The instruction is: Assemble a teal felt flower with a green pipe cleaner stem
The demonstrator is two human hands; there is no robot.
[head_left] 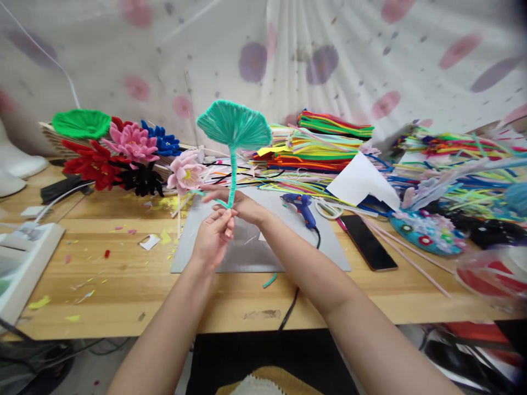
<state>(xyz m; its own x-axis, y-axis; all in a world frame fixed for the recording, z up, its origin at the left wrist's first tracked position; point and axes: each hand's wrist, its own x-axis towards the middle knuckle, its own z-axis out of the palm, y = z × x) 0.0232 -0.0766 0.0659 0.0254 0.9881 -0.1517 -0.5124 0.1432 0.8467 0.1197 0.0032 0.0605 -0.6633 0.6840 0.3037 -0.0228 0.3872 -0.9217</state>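
I hold a teal pipe-cleaner leaf (234, 127), fan-shaped on a fuzzy stem, upright above a grey mat (255, 247). My left hand (213, 237) pinches the bottom of the stem with closed fingers. My right hand (242, 204) sits just behind it, fingers closed around the same stem a little higher up. A short teal end sticks out sideways near my fingers.
Finished pipe-cleaner flowers (123, 153) lie at the back left. Stacks of coloured pipe cleaners (325, 140) fill the back and right. A blue glue gun (302, 207), a phone (368, 242), white paper (360, 181) and a power strip (24, 258) lie on the wooden table (123, 285).
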